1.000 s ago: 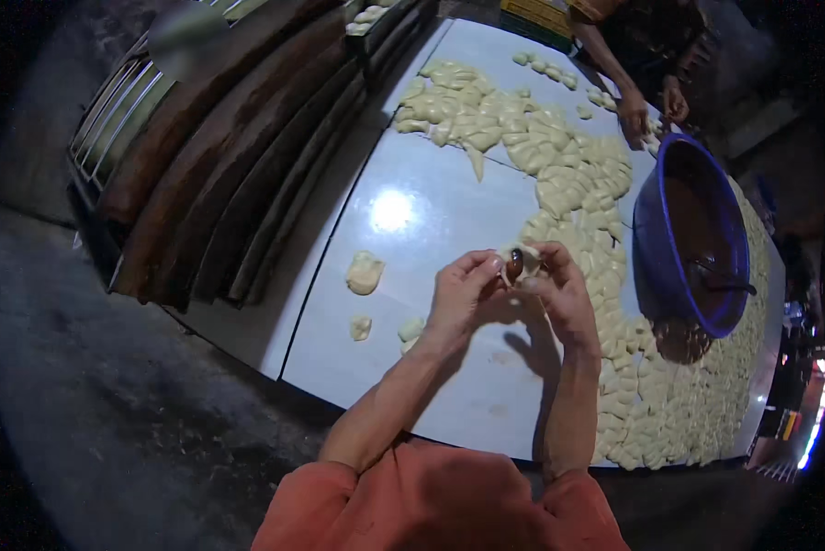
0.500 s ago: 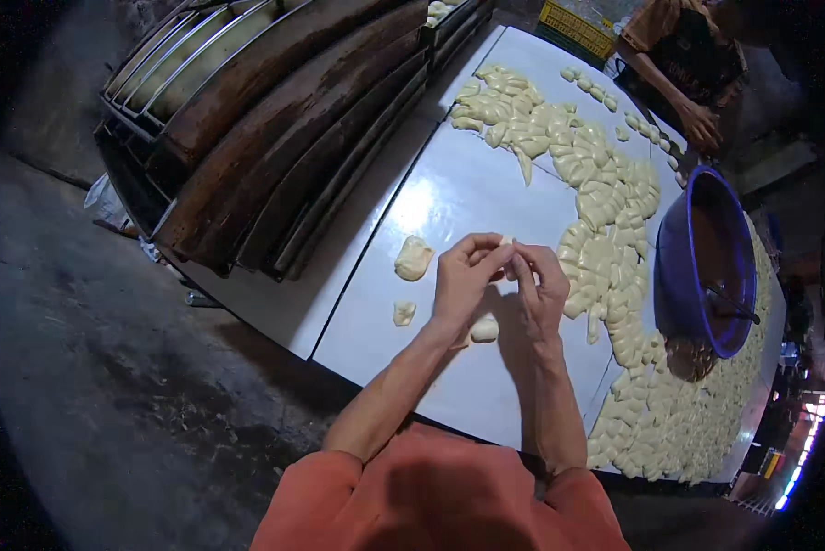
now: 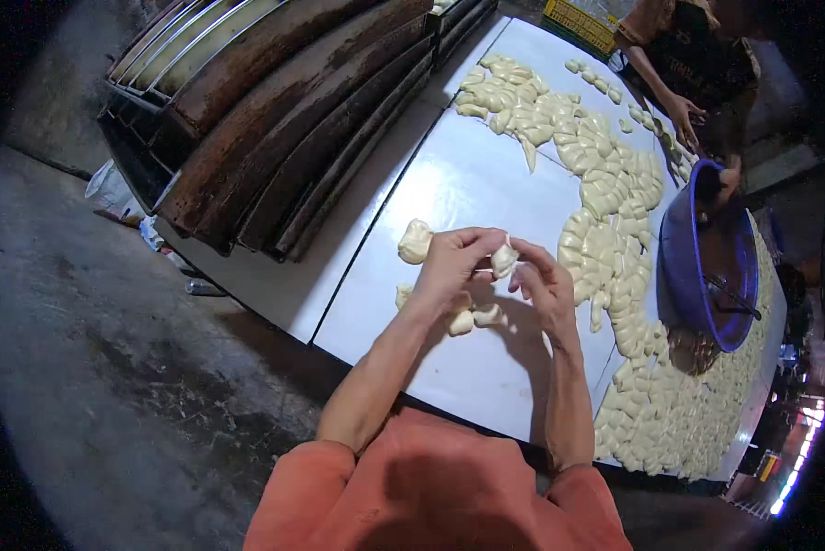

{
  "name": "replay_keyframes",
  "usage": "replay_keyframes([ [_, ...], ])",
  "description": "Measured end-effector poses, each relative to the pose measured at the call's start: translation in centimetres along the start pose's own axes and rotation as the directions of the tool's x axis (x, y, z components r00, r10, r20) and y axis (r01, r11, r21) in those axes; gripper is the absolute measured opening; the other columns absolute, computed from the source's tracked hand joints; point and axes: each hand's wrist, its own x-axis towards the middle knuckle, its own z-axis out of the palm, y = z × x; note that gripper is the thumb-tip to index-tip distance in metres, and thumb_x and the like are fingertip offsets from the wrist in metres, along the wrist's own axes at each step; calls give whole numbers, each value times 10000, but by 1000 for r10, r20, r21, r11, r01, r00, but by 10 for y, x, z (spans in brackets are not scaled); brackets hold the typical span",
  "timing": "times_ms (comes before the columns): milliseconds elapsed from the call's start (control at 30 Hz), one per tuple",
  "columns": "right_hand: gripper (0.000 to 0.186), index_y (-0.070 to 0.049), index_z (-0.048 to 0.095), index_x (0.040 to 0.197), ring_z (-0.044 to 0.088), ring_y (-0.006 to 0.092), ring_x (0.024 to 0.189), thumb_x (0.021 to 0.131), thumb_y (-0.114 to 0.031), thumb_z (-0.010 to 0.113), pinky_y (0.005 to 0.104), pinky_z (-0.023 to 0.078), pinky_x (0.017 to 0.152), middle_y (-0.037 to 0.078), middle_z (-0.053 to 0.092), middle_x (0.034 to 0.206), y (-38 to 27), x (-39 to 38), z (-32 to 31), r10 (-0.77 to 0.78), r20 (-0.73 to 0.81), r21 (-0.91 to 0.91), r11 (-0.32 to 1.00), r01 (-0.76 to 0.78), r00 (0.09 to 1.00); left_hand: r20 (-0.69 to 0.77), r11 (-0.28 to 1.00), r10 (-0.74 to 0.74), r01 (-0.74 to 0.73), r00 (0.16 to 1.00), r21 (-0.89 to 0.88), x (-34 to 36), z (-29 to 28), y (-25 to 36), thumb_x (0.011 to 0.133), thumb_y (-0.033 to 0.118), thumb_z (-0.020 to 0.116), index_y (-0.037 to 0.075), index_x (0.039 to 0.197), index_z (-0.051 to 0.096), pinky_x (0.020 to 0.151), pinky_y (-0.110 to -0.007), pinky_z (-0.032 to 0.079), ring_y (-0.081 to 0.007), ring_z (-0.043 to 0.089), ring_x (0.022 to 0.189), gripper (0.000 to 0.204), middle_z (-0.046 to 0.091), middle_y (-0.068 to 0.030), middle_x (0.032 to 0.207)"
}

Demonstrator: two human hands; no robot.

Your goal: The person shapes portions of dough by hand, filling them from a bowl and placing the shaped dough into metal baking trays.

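My left hand (image 3: 454, 271) pinches a small pale dough piece (image 3: 504, 259) above the white tabletop (image 3: 357, 294). My right hand (image 3: 548, 294) has its fingers curled about the same piece from the other side. Below both hands lie several small dough lumps (image 3: 488, 314), partly hidden by my left hand. A larger loose lump (image 3: 415, 241) rests just left of my fingers. To the right, a wide spread of cut dough pieces (image 3: 605, 193) covers much of the surface.
A blue basin (image 3: 680, 275) of brown paste with a dark utensil stands at the right. Stacked dark, rusty trays and racks (image 3: 275, 138) occupy the left. At the upper right, a co-worker (image 3: 679, 55) has one hand by the basin's rim. A yellow crate (image 3: 578, 28) sits behind.
A second ago dark filling showed in the dough in my fingers; now the piece looks pale. The co-worker's hand has come to the basin's rim. The view has shifted slightly.
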Motion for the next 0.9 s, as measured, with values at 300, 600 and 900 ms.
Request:
replay_keyframes([
  [300,231,-60,729,1068,571,143,879,840,-34,756,279,490,786,107,587,1209,18,5,-5,-556,-31,-293,800,524,831,107,984,135,-145,985,99,-20,5,3,951,131,683,-16,1255,655,768,-273,603,-158,700,947,338,712,-93,1108],
  [600,113,6,647,922,598,144,724,903,-67,732,299,495,614,73,625,828,40,-1,5,-641,-170,-347,750,563,749,156,988,-39,14,987,155,-45,14,-7,971,143,668,27,1261,682,584,-203,498,-69,616,676,314,725,-26,889],
  [900,386,-37,664,1026,656,258,869,687,37,832,331,553,741,116,657,1050,27,-20,-8,-593,236,-506,601,618,770,19,843,173,-158,985,515,-52,-1,-17,1009,326,626,0,1404,558,850,-304,543,-193,688,1024,516,719,-139,1127],
])
